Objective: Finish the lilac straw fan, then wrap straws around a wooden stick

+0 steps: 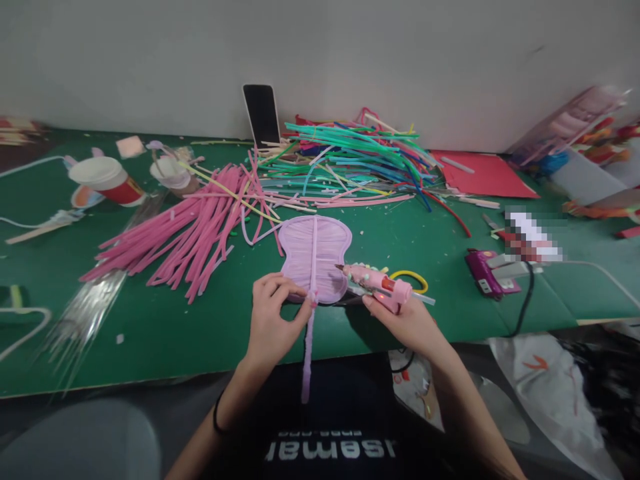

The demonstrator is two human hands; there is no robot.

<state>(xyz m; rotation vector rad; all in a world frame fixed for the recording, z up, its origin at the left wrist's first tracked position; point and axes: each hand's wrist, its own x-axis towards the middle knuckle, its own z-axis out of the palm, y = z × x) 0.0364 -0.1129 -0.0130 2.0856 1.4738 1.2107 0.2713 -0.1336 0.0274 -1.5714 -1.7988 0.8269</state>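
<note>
A lilac hand fan point(330, 250) made of pipe cleaners lies on the green table, its wrapped handle point(308, 353) hanging past the front edge toward me. My left hand point(277, 310) pinches the spot where handle and fan body meet; something small and pink shows at the fingertips. In my right hand point(397, 320) is a pink hot glue gun point(380, 283), gripped from below. Its nozzle points left, over or beside the fan's right lobe; I cannot tell whether it touches. A clear glue stick point(424, 299) pokes out of its back.
Pink pipe cleaners point(185, 227) lie left, multicoloured ones point(350, 157) behind. A phone point(262, 113) leans on the wall. A paper cup point(105, 179) stands at left. Yellow-handled scissors point(413, 277) lie behind the glue gun. A purple box point(490, 273) and cable point(525, 300) are at right.
</note>
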